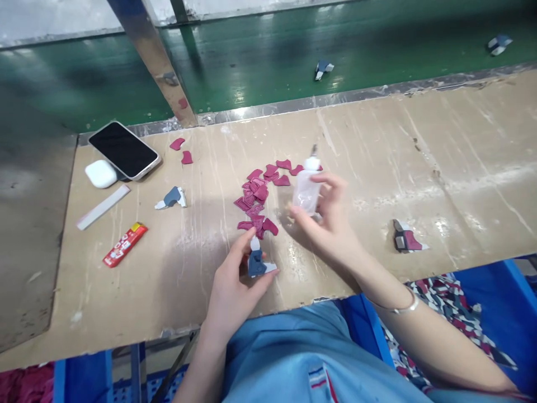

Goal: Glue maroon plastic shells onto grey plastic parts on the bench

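Note:
Between the thumb and fingers of my left hand (235, 280) is a small navy and white moulded piece (256, 263), held just above the table. My right hand (333, 224) is closed around a translucent squeeze bottle (307, 193) with a white cap and a thin metal tip pointing up and away from me. Several maroon pieces (255, 193) lie in a loose curved heap between and beyond my hands. To the right rests a navy, white and maroon piece (408, 237). Another navy and white piece (172, 197) lies to the left.
A phone (123, 150), white case (100, 174), pale strip (103, 207) and red packet (125, 244) lie on the left. Beyond a metal edge runs a green surface (260, 61) carrying small pieces (323, 69). A metal post (157, 61) stands there. Below is a blue bin (490, 302) of pieces.

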A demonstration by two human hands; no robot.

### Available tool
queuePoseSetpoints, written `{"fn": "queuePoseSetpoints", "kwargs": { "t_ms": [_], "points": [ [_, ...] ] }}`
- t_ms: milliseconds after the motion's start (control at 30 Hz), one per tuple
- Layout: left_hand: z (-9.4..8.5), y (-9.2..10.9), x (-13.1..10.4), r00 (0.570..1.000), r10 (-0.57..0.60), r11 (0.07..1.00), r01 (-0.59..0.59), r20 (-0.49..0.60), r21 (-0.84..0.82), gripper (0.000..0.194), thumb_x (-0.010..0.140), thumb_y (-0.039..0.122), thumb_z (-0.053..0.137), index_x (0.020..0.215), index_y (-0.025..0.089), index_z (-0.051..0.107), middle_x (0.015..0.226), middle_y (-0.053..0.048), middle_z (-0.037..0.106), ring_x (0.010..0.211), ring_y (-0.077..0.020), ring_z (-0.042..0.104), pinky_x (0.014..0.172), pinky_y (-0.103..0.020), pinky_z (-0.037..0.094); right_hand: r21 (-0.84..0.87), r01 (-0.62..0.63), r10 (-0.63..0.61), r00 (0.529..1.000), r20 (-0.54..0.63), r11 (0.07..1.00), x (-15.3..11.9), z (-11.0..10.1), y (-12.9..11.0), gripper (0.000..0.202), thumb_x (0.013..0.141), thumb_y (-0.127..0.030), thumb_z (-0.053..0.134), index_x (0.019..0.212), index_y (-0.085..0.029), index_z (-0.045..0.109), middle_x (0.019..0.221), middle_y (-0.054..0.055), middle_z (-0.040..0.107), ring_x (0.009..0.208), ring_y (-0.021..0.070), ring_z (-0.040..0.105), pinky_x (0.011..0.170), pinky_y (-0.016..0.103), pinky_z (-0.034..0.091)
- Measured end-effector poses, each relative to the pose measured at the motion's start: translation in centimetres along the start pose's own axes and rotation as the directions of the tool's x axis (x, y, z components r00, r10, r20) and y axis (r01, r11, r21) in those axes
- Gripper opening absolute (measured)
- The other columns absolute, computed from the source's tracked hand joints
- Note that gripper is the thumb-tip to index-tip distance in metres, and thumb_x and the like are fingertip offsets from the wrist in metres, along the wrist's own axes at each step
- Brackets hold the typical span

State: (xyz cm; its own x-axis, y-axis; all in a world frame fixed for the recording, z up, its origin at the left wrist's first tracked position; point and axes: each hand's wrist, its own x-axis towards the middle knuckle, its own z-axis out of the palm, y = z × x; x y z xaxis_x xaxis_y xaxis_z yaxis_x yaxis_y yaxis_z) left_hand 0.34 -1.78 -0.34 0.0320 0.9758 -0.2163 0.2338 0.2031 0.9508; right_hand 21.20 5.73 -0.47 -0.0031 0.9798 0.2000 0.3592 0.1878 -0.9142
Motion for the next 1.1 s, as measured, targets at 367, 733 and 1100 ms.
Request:
{"fn": "queuePoseSetpoints", "kwargs": {
  "t_ms": [367, 733, 1100],
  "points": [
    [1.1, 0.4, 1.0, 0.997, 0.076, 0.995, -0.073, 0.032, -0.074, 0.069, 0.089, 0.02, 0.082, 0.154, 0.029, 0.062, 0.108, -0.001, 0.082, 0.095, -0.0157, 0.08, 0.087, -0.025, 0.065, 0.715, -0.151, 0.167, 0.985, 0.048, 0.683, -4.2, -1.1, -1.6, 0.036, 0.089, -0.062, 0.086, 0.11, -0.035, 0.075, 0.045, -0.014, 0.042, 0.033, 0.008, 0.022, 0.036, 0.024, 0.026],
    [1.2, 0.5, 0.9, 0.996, 0.083, 0.997, -0.083, 0.031, 0.003, 0.065, 0.089, 0.018, 0.082, 0.151, 0.027, 0.066, 0.111, 0.0, 0.083, 0.087, -0.0141, 0.077, 0.085, -0.024, 0.065, 0.538, -0.215, 0.298, 0.952, -0.071, 0.815, -5.5, 1.8, -2.0, 0.058, 0.084, -0.079, 0.08, 0.106, -0.027, 0.071, 0.046, -0.011, 0.052, 0.031, 0.0118, 0.04, 0.032, 0.026, 0.028],
    [1.1, 0.7, 0.8, 0.999, 0.037, 0.999, -0.038, 0.028, 0.011, 0.068, 0.088, 0.018, 0.081, 0.153, 0.029, 0.065, 0.111, 0.0, 0.082, 0.084, -0.0153, 0.077, 0.088, -0.028, 0.067, 0.416, -0.142, 0.186, 0.98, -0.069, 0.898, -6.6, 1.6, -1.3, 0.051, 0.094, -0.079, 0.068, 0.112, -0.031, 0.07, 0.047, -0.01, 0.052, 0.03, 0.0142, 0.039, 0.031, 0.03, 0.033]
  ]
}}
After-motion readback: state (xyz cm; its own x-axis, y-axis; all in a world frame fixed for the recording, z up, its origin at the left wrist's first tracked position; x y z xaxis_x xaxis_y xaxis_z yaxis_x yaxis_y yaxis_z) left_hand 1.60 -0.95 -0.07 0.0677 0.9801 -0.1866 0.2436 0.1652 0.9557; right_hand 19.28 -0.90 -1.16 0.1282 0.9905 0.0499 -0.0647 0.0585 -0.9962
